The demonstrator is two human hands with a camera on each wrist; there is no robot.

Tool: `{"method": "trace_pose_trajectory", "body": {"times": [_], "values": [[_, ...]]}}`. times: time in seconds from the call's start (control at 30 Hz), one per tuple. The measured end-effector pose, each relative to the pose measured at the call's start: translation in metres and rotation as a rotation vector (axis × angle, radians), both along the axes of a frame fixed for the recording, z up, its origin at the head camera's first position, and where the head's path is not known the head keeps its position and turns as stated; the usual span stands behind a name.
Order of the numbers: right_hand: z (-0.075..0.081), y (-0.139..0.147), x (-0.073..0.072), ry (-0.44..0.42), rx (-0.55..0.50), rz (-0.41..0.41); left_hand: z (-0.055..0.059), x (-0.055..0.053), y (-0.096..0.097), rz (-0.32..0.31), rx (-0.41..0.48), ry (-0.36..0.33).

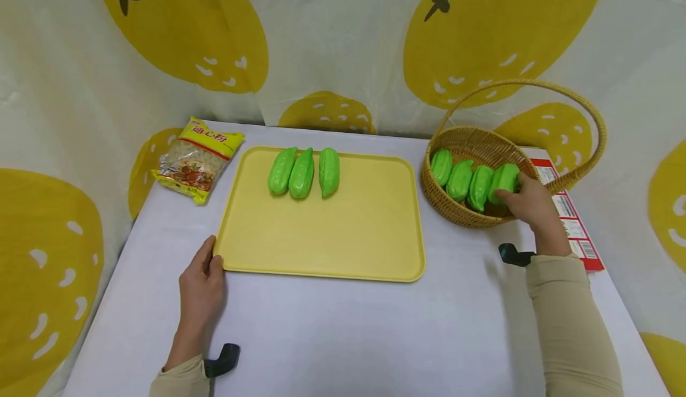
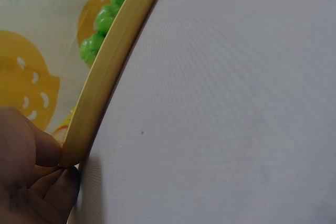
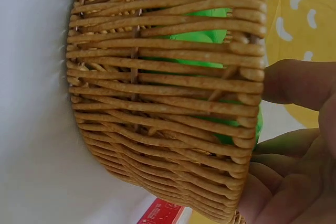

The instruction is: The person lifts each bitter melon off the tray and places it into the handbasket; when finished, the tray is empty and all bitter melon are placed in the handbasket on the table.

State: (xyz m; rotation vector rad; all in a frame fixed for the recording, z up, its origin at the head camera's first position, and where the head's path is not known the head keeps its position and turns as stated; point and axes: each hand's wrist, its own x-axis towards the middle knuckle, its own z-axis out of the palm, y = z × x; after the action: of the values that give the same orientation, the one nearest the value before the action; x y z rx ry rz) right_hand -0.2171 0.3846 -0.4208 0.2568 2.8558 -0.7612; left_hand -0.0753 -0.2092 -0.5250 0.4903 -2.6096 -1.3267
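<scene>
On the yellow tray (image 1: 321, 236), toward its back edge, lie three green bitter gourds (image 1: 302, 174), their ridged skins glossy. My left hand (image 1: 202, 284) pinches the tray's front left corner, thumb above the rim and fingers below, as the left wrist view shows with the tray rim (image 2: 113, 51). Several more bitter gourds (image 1: 459, 180) lie side by side in the wicker basket (image 1: 455, 209). My right hand (image 1: 530, 203) reaches over the basket's right side and grips the rightmost bitter gourd (image 1: 503, 184). In the right wrist view the basket wall (image 3: 168, 82) mostly hides that gourd.
A yellow-topped bag of pasta (image 1: 199, 159) lies left of the tray. Under and right of the basket is a red and white box (image 1: 576, 227). The basket's tall handle (image 1: 595, 117) arches up at the right. A fruit-print curtain (image 1: 332, 40) stands behind the white table (image 1: 343, 337).
</scene>
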Motion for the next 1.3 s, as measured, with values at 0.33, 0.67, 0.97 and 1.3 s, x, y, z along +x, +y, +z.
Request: {"method": "trace_pose_trajectory", "body": {"times": [0.33, 0.67, 0.97, 1.3], "values": [[-0.001, 0.002, -0.003, -0.017, 0.051, -0.002, 0.000, 0.000, 0.000, 0.000, 0.009, 0.006], [-0.002, 0.002, -0.002, 0.007, 0.046, 0.010, -0.001, -0.001, -0.001, 0.000, 0.009, 0.014], [0.004, -0.002, 0.001, 0.022, 0.011, -0.031, -0.001, -0.001, -0.001, -0.002, 0.007, 0.013], [0.009, -0.011, 0.004, 0.057, -0.030, -0.025, -0.001, 0.000, 0.000, 0.002, 0.008, 0.017]]}}
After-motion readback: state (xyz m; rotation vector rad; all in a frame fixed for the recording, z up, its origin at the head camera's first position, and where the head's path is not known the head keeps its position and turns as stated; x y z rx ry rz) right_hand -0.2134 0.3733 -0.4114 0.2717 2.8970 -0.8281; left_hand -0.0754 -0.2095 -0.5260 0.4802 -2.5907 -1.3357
